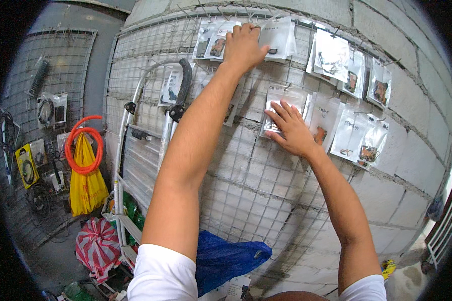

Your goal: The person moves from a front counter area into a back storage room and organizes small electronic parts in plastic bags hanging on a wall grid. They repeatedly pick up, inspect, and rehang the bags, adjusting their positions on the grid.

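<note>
Head view: left hand (244,50) half-curled at the wire grid (246,165) top edge, hold unclear; right hand (293,130) spread, grasping nothing, on a likely light, slippery packet (281,94), best pinched edgewise.

Bagged parts (379,90) on wire mesh (236,193) suggest a storeroom.

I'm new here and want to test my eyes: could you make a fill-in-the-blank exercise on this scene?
Higher or lower: the left grip sits ____ than the right grip among the hanging packets.
The bag hanging behind the orange hose is coloured ____.
The crumpled material beside the left sleeve is coloured ____.
The right sleeve is coloured ____.
Missing words: higher; yellow; blue; white
</note>
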`<state>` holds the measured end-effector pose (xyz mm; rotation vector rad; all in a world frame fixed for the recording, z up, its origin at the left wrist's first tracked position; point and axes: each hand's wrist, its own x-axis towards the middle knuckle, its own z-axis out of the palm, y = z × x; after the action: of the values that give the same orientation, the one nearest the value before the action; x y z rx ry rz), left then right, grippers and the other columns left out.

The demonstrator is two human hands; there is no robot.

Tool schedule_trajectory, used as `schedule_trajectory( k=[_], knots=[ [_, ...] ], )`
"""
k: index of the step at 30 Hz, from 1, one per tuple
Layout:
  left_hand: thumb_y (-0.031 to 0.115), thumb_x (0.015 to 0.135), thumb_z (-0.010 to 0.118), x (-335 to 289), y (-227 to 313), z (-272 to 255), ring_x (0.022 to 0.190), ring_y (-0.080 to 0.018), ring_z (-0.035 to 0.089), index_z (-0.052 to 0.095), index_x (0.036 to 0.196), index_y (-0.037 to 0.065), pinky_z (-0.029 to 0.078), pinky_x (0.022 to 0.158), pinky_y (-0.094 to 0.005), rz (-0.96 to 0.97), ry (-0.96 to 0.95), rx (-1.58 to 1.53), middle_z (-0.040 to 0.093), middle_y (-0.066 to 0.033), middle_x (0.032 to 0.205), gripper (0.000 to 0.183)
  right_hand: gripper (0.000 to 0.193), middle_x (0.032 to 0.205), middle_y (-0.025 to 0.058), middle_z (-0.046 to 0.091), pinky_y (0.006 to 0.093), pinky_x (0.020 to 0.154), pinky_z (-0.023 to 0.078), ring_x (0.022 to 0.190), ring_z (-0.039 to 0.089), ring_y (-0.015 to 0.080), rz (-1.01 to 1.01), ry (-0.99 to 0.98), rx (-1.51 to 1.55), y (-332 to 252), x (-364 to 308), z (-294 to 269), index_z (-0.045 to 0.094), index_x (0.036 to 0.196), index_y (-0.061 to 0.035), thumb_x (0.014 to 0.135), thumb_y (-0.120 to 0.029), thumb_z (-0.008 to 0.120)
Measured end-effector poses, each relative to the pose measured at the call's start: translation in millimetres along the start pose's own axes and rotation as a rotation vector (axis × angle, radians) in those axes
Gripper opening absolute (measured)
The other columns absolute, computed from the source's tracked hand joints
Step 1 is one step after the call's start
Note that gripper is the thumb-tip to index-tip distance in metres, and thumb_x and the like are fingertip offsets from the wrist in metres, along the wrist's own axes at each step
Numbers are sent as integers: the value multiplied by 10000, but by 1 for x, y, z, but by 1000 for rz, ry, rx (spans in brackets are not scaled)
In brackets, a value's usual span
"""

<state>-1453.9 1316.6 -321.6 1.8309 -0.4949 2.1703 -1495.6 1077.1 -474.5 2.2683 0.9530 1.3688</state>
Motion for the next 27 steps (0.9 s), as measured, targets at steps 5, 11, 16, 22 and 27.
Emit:
schedule_trajectory(
  k=[5, 11, 16, 22, 27],
  knots=[
    [639, 711, 776, -3, 0, -3, 1260, -336, 492, 616, 1303, 66, 417, 1020, -525, 11, 16, -24, 543, -96, 1373, 838, 621, 1595, 111, 340, 518, 1228, 189, 1505, 242, 349, -2, -24, 10, -3, 1, -3, 420, 1506, -163, 987, -480, 543],
    [691, 626, 799, -10, 5, -1, 1277, -336, 476, 573, 1331, 53, 389, 1042, -512, 53, -18, 19, 517, -106, 1390, 978, 628, 1607, 116, 318, 514, 1232, 177, 1510, 227, 351, -3, -35, -10, -1, 0, -1, 400, 1519, -159, 994, -478, 530],
    [679, 608, 807, -15, 5, 7, 1286, -336, 469, 548, 1349, 50, 388, 1035, -517, 89, 29, 35, 516, -115, 1383, 1006, 626, 1605, 119, 321, 512, 1233, 171, 1511, 225, 352, 5, -34, -4, -3, 2, -2, 410, 1516, -159, 992, -479, 532],
    [705, 624, 782, -17, 5, 10, 1283, -350, 460, 562, 1323, 46, 389, 1034, -526, 105, 61, 0, 518, -110, 1377, 986, 620, 1599, 120, 332, 509, 1234, 169, 1509, 231, 347, 7, -22, 5, -4, 1, -2, 422, 1509, -163, 987, -477, 541],
    [752, 647, 740, -17, 3, 13, 1286, -346, 457, 573, 1320, 44, 385, 1042, -527, 78, 74, -27, 522, -110, 1380, 992, 617, 1599, 117, 332, 506, 1235, 166, 1510, 232, 341, 12, -29, 0, -4, 1, -2, 422, 1508, -170, 987, -479, 540]
  ],
)
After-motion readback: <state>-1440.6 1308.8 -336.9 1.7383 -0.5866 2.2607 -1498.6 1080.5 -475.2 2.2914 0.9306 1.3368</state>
